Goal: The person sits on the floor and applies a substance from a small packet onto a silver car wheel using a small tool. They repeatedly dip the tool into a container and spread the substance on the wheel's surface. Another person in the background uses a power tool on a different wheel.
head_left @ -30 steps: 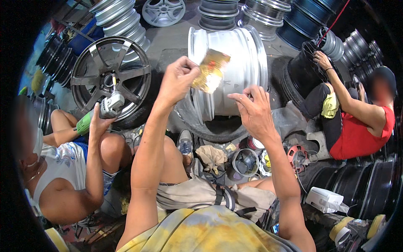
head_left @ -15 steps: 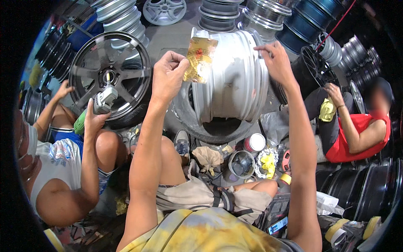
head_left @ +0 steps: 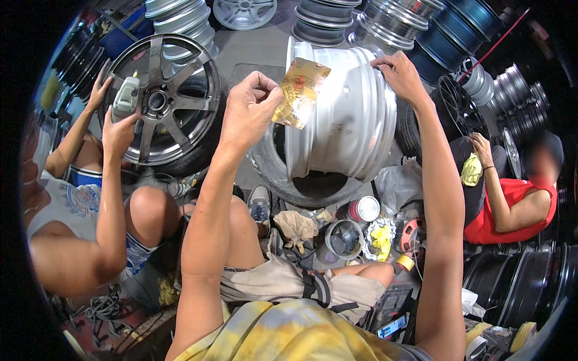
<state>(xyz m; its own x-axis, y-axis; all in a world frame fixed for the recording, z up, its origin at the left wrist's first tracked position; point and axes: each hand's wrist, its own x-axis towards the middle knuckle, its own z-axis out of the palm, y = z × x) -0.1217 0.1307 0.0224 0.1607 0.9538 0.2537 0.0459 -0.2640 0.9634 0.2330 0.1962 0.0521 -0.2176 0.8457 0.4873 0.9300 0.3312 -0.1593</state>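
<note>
My left hand [head_left: 251,111] pinches the edge of a gold-backed sheet of sandpaper [head_left: 303,91] between thumb and fingers. The sheet hangs tilted in front of the left edge of a silver wheel rim [head_left: 346,120]. This rim lies on its side, barrel facing me, on a black tyre [head_left: 268,162]. At the rim's upper right edge, my right hand [head_left: 402,77] has its fingers curled onto the lip. Its thumb is partly hidden.
Left, a person holds a grey power tool [head_left: 126,97] by a dark spoked wheel [head_left: 180,114]. Right, a person in red holds a yellow cloth [head_left: 471,170]. Below the rim are a can [head_left: 366,209], a bucket [head_left: 345,239] and crumpled paper [head_left: 296,230]. Stacked rims [head_left: 325,21] line the back.
The sandpaper sheet now tilts more to the right in my left hand. My right hand remains at the rim's edge. The person on the left has drawn the power tool away from the dark wheel's hub.
</note>
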